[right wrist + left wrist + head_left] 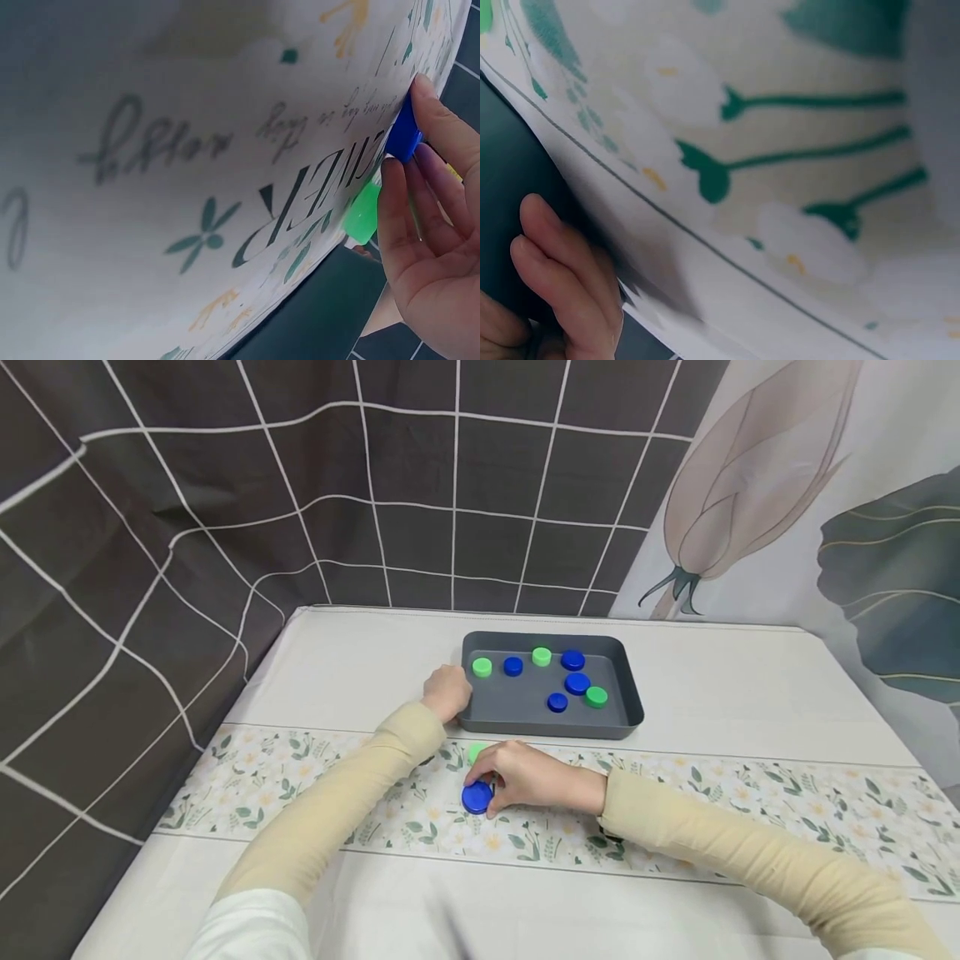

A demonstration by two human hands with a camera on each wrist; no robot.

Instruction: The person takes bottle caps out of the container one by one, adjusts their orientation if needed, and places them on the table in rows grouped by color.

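A large blue bottle cap (477, 797) is pinched between the thumb and fingers of my right hand (517, 774), right at the flowered strip of the tablecloth. The right wrist view shows the same blue cap (404, 129) edge-on, with a green cap (364, 213) beyond it. From the head view that light green cap (476, 753) is partly hidden behind the right hand. My left hand (446, 692) holds the left wall of a dark grey tray (547, 728). Its fingers (566, 277) lie along the tray's outer side in the left wrist view.
Inside the tray lie several blue and green caps, among them a green cap (482, 667) near the left wall and a blue cap (557, 702) near the front. A dark gridded curtain (405, 468) hangs behind the table's back edge and along its left side.
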